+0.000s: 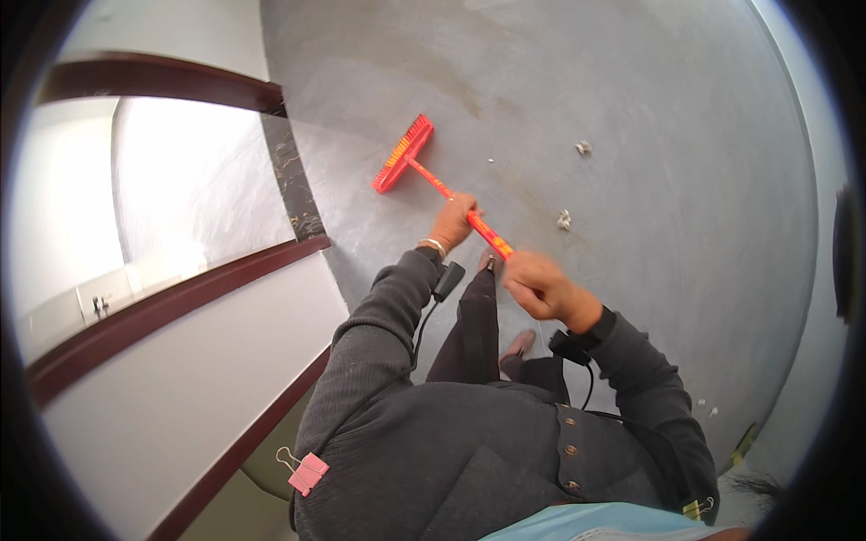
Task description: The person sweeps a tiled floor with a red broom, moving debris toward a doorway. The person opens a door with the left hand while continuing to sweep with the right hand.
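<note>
Both of my hands grip the red handle (488,234) of a push broom. My left hand (454,220), with a bracelet at the wrist, is closed around it nearer the broom head. My right hand (544,285) is shut on the upper end and looks slightly blurred. The red broom head (404,154), with red and yellow bristles, is at the far end of the handle, near the doorway. Two crumpled whitish scraps, one farther off (583,147) and one closer (563,220), lie on the grey floor to the right of the broom.
A doorway with a dark red frame (183,76) and a dark marbled threshold (292,169) opens on the left. Grey floor (676,169) spreads ahead up to a pale wall (805,338) on the right. Small white bits (708,407) lie near that wall. Cabled black devices (448,281) hang by my wrists.
</note>
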Demonstrator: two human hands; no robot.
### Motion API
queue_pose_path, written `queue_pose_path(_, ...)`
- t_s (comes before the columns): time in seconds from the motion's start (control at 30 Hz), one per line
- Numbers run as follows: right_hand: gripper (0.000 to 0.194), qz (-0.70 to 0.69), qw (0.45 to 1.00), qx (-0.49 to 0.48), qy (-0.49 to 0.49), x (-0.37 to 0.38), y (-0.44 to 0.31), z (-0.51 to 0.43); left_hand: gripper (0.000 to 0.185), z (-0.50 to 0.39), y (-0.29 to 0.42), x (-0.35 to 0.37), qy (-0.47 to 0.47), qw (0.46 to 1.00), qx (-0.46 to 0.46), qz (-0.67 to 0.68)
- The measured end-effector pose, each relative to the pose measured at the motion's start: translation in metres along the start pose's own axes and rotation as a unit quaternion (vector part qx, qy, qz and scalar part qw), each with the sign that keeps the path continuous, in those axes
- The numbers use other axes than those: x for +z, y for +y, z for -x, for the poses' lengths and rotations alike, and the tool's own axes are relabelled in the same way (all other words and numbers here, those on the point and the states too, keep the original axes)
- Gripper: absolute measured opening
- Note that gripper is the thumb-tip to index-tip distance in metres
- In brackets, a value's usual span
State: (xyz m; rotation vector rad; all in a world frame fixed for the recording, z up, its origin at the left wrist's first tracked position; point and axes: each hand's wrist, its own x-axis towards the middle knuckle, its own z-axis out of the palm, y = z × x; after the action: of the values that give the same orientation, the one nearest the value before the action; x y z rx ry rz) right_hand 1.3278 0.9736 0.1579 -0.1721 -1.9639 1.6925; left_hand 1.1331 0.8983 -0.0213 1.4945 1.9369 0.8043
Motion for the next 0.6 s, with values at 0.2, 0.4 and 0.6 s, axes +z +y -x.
queue_pose_path(0.2, 0.009, 0.043, 0.996, 0.057, 0.047, -0.068, -0.085, 0.105, 0.023, 0.019, 0.112, 0.106, -0.08, 0.989, 0.088, 0.089)
queue_pose_path(0.4, 0.01, 0.159, 0.956, 0.208, 0.133, -0.113, -0.187, 0.214, 0.02, 0.069, 0.25, 0.238, -0.119, 0.952, 0.164, 0.229)
queue_pose_path(0.6, 0.007, 0.24, 0.897, 0.327, 0.174, -0.119, -0.268, 0.292, 0.018, 0.121, 0.366, 0.327, -0.324, 0.849, 0.244, 0.339)
